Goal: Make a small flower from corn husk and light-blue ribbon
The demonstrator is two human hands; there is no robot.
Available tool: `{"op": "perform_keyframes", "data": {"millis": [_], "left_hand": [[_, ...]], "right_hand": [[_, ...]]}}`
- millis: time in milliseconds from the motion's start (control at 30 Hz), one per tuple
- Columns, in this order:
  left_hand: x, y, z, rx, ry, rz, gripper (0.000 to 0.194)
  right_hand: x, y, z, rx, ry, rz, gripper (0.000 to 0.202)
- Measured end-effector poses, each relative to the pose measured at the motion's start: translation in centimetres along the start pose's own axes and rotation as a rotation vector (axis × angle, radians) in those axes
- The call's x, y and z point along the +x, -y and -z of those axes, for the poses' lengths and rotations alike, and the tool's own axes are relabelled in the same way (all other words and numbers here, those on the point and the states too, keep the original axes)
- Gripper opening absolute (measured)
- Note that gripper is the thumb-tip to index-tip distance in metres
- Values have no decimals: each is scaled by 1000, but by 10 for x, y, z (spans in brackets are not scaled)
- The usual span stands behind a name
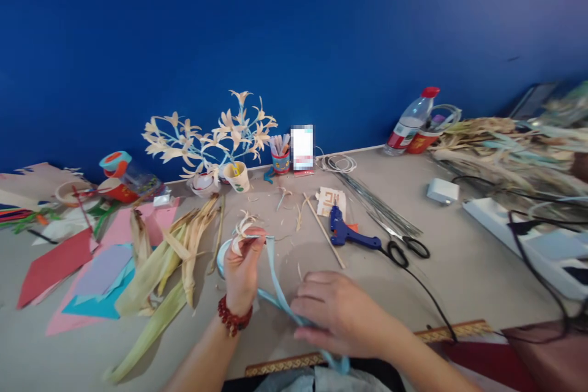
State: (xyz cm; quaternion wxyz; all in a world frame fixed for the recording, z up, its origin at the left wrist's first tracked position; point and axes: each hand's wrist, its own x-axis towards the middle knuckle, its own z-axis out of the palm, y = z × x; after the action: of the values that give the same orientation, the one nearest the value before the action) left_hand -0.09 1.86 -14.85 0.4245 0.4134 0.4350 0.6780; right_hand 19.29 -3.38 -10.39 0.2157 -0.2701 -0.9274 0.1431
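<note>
Near the middle of the table my left hand (243,272), with a red bead bracelet at the wrist, pinches a pale husk flower (243,228) by its lower end. From those fingertips a light blue ribbon (274,272) runs down to my right hand (337,312). The fingers of my right hand are curled over the ribbon, and its loose tail hangs below towards my lap. Another loop of the blue strip shows left of my left hand. Dried corn husks (184,251) lie further left. To the right are a blue glue gun (353,234) and black-handled scissors (408,251).
Finished pale flowers on blue stems stand in a paper cup (237,177) by the wall. Wires (376,199), a wooden stick (324,229) and a white power strip (519,245) lie rightward. Coloured paper (59,266) covers the left side. A plastic bottle (408,122) stands at the back right.
</note>
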Motion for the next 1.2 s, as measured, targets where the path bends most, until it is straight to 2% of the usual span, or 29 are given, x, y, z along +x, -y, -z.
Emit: {"op": "perform_keyframes", "data": {"millis": [67,167,233,333,467,867,1033,1200], "left_hand": [[-2,1,0,-8,4,16,8],[-4,1,0,-25,38,43,7],[-6,0,-2,-19,54,62,7],[-7,0,-3,-6,54,80,8],[-6,1,-4,8,43,87,11],[-5,-1,-4,-29,48,105,11],[-4,-3,-4,-14,34,111,14],[-6,-5,-5,-17,45,112,15]], "right_hand": [[-21,-16,6,10,-66,-152,17],[-49,-51,16,-193,-265,-509,18],[-61,-73,20,-310,-251,-656,28],[-66,-95,18,-376,-110,-672,39],[-59,-105,12,-402,-7,-679,48],[-59,-133,14,-235,37,-627,53],[-54,-135,31,-178,102,-618,49],[-51,-140,56,-49,101,-610,30]]}}
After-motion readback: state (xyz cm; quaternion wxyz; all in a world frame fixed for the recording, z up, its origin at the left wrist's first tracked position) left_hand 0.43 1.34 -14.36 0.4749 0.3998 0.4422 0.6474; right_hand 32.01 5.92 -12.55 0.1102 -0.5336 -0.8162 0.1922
